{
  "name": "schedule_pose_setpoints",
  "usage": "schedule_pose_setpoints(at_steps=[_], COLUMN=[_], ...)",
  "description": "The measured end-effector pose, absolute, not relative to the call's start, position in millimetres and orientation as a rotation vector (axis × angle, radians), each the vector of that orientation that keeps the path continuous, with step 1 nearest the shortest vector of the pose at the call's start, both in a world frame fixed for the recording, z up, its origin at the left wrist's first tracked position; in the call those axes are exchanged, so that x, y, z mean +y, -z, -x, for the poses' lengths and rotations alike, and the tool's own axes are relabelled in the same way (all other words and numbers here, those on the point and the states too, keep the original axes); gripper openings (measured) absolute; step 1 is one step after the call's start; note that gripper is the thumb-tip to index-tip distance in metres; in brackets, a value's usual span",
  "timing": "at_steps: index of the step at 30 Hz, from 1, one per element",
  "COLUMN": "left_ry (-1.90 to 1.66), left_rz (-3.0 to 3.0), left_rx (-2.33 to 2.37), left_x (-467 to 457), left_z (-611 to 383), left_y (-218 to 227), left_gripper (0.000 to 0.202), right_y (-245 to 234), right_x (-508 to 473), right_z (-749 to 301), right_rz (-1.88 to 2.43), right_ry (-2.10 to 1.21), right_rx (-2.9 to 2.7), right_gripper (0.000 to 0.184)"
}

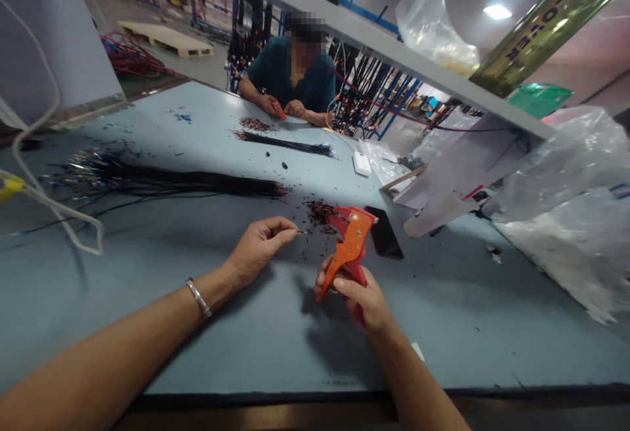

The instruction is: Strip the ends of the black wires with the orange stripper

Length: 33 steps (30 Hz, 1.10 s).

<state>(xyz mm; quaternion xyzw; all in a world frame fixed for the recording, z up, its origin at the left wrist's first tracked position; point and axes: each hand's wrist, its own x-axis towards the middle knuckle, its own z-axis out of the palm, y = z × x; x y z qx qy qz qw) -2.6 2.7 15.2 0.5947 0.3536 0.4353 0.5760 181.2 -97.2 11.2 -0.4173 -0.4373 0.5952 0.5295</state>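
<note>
The right hand [361, 293] is gripping angular orange-and-red wire strippers [352, 239], rising above the fist; the left hand [260, 241] is pinching a thin wire [302, 232] at its fingertips. Slender scraps [319, 214] are lying heaped nearby.

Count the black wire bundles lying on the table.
2. The larger bundle lies beyond the left hand, toward the left; the smaller bundle lies farther back, in front of the co-worker. Others might be hidden behind the plastic bags at right.
</note>
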Motion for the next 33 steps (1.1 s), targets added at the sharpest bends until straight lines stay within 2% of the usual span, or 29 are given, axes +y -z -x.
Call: schedule_pose_setpoints(at_steps=[8, 16, 26, 33], left_ry=[-0.958, -0.892, -0.869, -0.871], left_rz=[-1.673, -1.883, -1.979, -1.595], left_rx=[0.843, 0.829, 0.767, 0.846], left_x=[-14, -23, -28, -20], left_z=[-5, -10, -10, -12], left_y=[-18, -16, -9, -12], left_gripper=[0.021, 0.022, 0.021, 0.021], right_y=[-5, -6, -5, -2], right_x=[-89, -92, -92, -90], right_z=[-183, -170, -172, -175], right_rz=[1.224, 1.306, 1.367, 1.367], right_ry=[-0.881, -0.570, -0.489, -0.551], right_rx=[-1.218, -1.499, -1.534, -1.447], right_gripper=[0.022, 0.024, 0.018, 0.020])
